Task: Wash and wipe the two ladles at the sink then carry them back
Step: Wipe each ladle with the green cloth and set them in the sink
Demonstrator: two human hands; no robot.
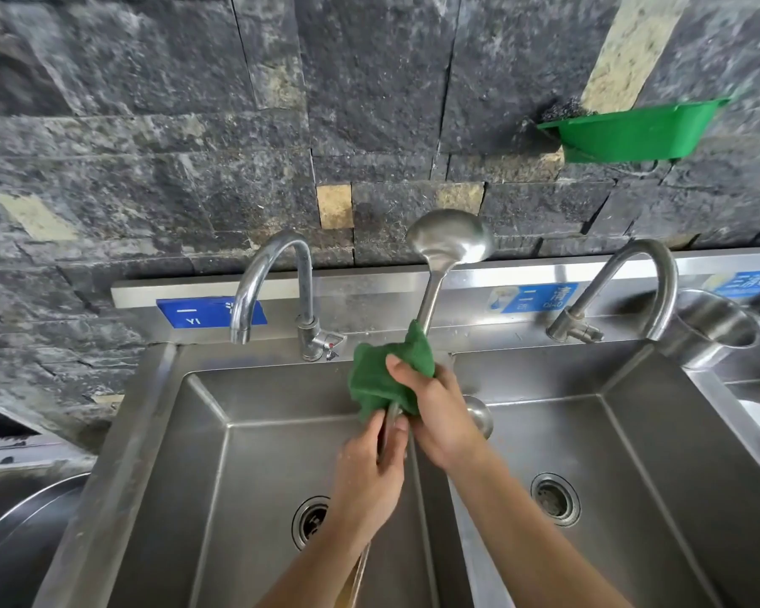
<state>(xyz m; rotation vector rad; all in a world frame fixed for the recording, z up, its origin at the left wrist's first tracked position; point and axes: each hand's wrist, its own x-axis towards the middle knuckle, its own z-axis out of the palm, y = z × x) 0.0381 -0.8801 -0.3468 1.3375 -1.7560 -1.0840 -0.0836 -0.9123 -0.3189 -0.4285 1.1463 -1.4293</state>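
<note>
— Left end of the sink?
— Blue label, marked "YI", behind the left tap.
— Centre?
— First ladle, upright, bowl uppermost, over the divider. My left hand: fingers clamped on its handle. Green cloth wrapped round the handle; my right hand: fingers clamped on the cloth. Second ladle: bowl just behind that hand.
— Right?
— Pale label, "清"; smaller lettering unclear.

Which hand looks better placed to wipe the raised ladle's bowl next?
Probably the right hand: it grips the green cloth round the ladle, just below its bowl. The left hand holds the handle lower down.
</note>
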